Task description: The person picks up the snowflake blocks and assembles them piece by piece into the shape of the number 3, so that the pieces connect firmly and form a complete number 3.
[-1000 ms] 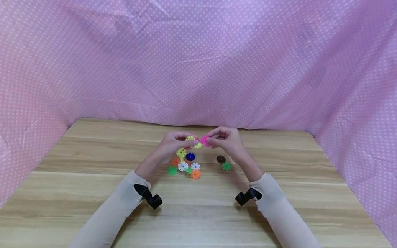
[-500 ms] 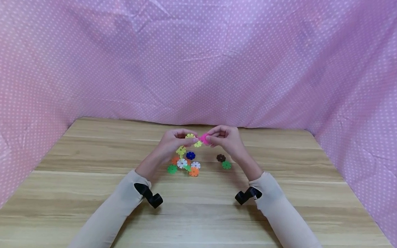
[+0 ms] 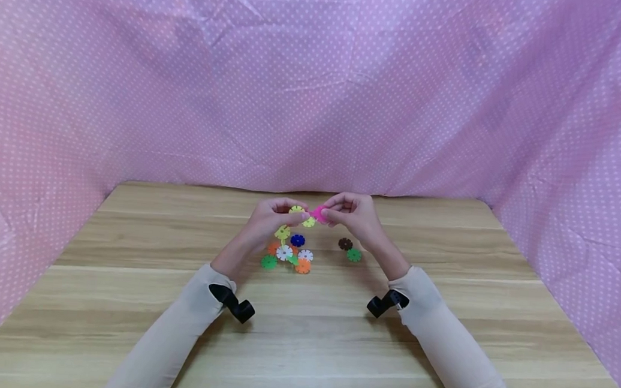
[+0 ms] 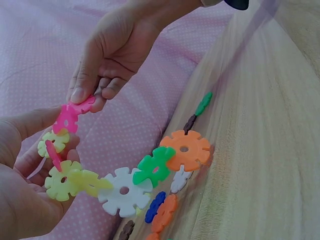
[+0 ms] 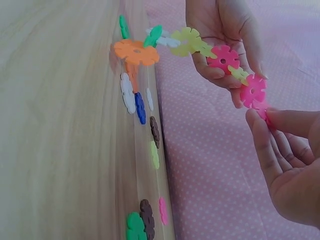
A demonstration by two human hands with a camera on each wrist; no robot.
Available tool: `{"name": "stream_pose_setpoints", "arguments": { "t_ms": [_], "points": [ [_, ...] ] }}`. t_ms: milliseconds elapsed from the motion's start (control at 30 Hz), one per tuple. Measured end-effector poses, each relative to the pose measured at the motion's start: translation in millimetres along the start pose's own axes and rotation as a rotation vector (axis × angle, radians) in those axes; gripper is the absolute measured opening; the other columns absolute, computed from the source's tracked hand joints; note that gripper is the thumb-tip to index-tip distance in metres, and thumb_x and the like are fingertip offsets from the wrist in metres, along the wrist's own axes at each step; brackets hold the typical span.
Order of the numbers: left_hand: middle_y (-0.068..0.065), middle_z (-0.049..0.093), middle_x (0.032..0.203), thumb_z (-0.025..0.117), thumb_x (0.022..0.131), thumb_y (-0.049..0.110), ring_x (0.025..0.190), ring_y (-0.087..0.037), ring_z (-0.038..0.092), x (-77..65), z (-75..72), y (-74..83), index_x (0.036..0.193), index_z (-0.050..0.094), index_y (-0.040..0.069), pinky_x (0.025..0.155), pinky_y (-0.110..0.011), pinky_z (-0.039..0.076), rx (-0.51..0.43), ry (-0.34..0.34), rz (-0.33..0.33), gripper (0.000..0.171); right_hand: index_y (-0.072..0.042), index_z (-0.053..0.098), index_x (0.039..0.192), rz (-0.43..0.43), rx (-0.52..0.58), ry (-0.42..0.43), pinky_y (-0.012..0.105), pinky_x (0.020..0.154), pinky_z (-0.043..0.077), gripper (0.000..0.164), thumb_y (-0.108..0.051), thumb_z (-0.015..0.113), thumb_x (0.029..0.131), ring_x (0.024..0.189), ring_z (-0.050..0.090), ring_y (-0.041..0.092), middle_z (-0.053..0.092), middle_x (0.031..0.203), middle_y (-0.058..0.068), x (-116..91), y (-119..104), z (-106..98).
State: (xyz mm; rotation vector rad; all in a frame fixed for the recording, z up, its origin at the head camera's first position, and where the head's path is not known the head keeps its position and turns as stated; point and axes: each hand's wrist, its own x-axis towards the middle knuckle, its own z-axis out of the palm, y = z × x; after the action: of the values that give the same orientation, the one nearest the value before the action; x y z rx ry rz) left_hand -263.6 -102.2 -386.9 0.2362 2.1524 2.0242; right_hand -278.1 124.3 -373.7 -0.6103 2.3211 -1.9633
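My left hand (image 3: 266, 220) grips a chain of notched snowflake discs between thumb and fingers. Yellow discs (image 4: 62, 181) and a pink disc (image 5: 223, 59) of it lie against the palm and fingers. At the chain's upper end, my right hand (image 3: 360, 220) pinches the last pink disc (image 4: 82, 104), which joins another pink disc (image 4: 65, 120) by my left thumb. From the left hand the chain runs down through yellow, a white disc (image 4: 125, 191), a green disc (image 4: 154, 167) and an orange disc (image 4: 186, 150). My fingertips partly cover the discs they hold.
Loose discs lie on the wooden table (image 3: 299, 349) below the hands: a blue disc (image 3: 297, 240), a green disc (image 3: 269, 261), a white disc (image 3: 305, 255) and others. A brown disc (image 3: 345, 244) and another green disc (image 3: 353, 255) lie to the right. Pink dotted cloth (image 3: 317, 98) surrounds the table.
Both hands keep their hold, nearly still. The chain's lower end has shifted slightly up and left. The whole head view has also moved a little.
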Motion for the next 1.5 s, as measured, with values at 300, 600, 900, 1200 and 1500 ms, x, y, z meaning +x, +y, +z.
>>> {"name": "stream_pose_setpoints", "arguments": {
  "t_ms": [300, 600, 900, 1200, 1500],
  "points": [
    [-0.008, 0.066, 0.100, 0.077, 0.092, 0.020, 0.091, -0.018, 0.061, -1.4, -0.4, 4.4, 0.112, 0.073, 0.005, 0.085, -0.032, 0.055, -0.001, -0.001, 0.001, 0.025, 0.014, 0.067, 0.104, -0.030, 0.030, 0.000, 0.026, 0.068, 0.063, 0.019, 0.001, 0.073, 0.091, 0.069, 0.070, 0.010, 0.075, 0.092, 0.020, 0.6, 1.2, 1.7],
    [-0.007, 0.068, 0.103, 0.076, 0.092, 0.020, 0.097, -0.022, 0.064, -1.2, -0.7, 2.9, 0.114, 0.072, 0.005, 0.091, -0.036, 0.056, 0.007, -0.022, -0.004, 0.027, 0.012, 0.068, 0.102, -0.003, 0.048, 0.017, 0.026, 0.068, 0.063, 0.018, 0.001, 0.074, 0.090, 0.068, 0.070, 0.011, 0.075, 0.090, 0.017, -0.5, 1.6, 5.2],
    [-0.013, 0.068, 0.124, 0.071, 0.096, 0.018, 0.096, -0.019, 0.063, -0.8, -10.3, 4.4, 0.122, 0.071, 0.010, 0.080, -0.029, 0.056, 0.080, -0.150, -0.045, 0.028, 0.011, 0.070, 0.102, 0.037, 0.041, -0.005, 0.027, 0.069, 0.063, 0.019, -0.001, 0.076, 0.089, 0.069, 0.071, 0.012, 0.076, 0.089, 0.014, -2.6, 2.2, 11.0],
    [-0.011, 0.062, 0.121, 0.065, 0.100, 0.012, 0.105, -0.021, 0.064, -0.2, -12.0, 4.0, 0.131, 0.066, 0.012, 0.104, -0.057, 0.051, 0.089, -0.233, -0.087, 0.032, 0.009, 0.069, 0.108, 0.091, -0.001, -0.090, 0.054, 0.085, 0.061, 0.022, -0.005, 0.074, 0.092, 0.077, 0.073, 0.014, 0.077, 0.088, 0.007, -1.4, 5.0, 5.0],
    [-0.015, 0.058, 0.126, 0.064, 0.099, 0.006, 0.115, -0.035, 0.062, 1.1, -16.5, 1.8, 0.134, 0.060, 0.006, 0.106, -0.054, 0.052, 0.019, -0.192, -0.026, 0.035, 0.004, 0.069, 0.111, 0.132, -0.094, -0.155, 0.063, 0.089, 0.057, 0.025, -0.014, 0.073, 0.094, 0.080, 0.074, 0.020, 0.075, 0.095, 0.015, 1.0, -0.2, -16.5]
  ]
}}
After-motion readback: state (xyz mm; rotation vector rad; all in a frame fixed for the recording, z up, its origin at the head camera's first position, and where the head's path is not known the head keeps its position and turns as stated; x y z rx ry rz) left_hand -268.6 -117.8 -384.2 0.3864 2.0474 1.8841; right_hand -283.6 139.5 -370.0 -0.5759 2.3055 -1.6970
